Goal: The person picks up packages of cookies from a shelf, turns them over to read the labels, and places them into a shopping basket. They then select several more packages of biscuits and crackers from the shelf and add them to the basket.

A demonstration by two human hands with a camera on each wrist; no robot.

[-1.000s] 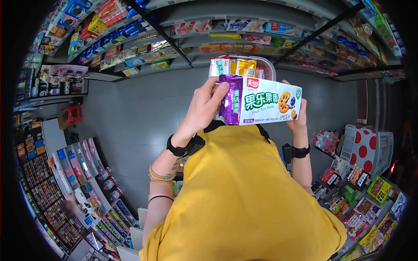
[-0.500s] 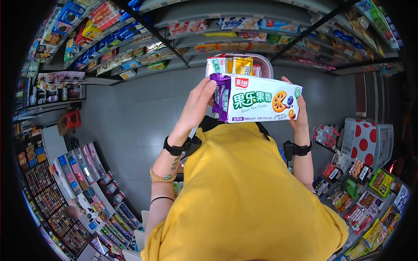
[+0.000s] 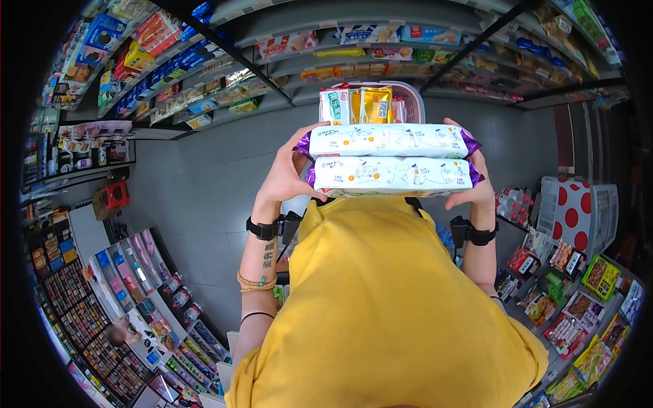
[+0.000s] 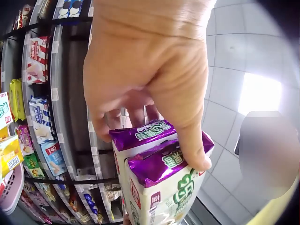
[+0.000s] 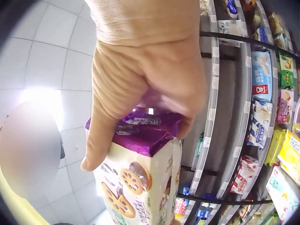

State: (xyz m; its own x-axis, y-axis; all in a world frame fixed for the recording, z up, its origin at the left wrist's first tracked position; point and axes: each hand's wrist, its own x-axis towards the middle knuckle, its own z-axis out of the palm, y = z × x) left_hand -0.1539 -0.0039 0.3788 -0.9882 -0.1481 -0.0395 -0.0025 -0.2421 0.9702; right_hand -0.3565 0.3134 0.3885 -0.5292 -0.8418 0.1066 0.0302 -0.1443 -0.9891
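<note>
Head view: pair of biscuit packs [image 3: 394,173] is held level in front of the yellow shirt [image 3: 401,292], one lying against the other. Both are white with purple ends; the narrow sides facing the head camera carry small line drawings and orange dots.

Left hand [image 3: 280,175]: curled round the left end of the pair. Thumb presses the nearer pack, fingers reach round to the farther one. Left wrist view confirms: two purple ends side by side, touching, thumb lying over the edge of one, fingers behind the other.

Right hand [image 3: 481,182]: same grip at the right end, thumb on the nearer side, fingers on the far side. Right wrist view: thumb lies along a face printed with round biscuits; fingertips largely hidden behind the pack.

Just beyond the pair, pink basket [image 3: 417,109], partly covered by it. In the basket: a white packet [image 3: 334,105] with green lettering and a yellow packet [image 3: 376,105], side by side.

Further off: shelves [image 3: 286,15] with a red-and-white packet [image 3: 286,44] and a blue packet [image 3: 431,35]. Grey tiled floor [image 3: 204,177] below. Far right: red-dotted panel [image 3: 571,217], wrapped bottles [image 3: 513,205] near it. Black band [image 3: 262,230] on the left wrist.
</note>
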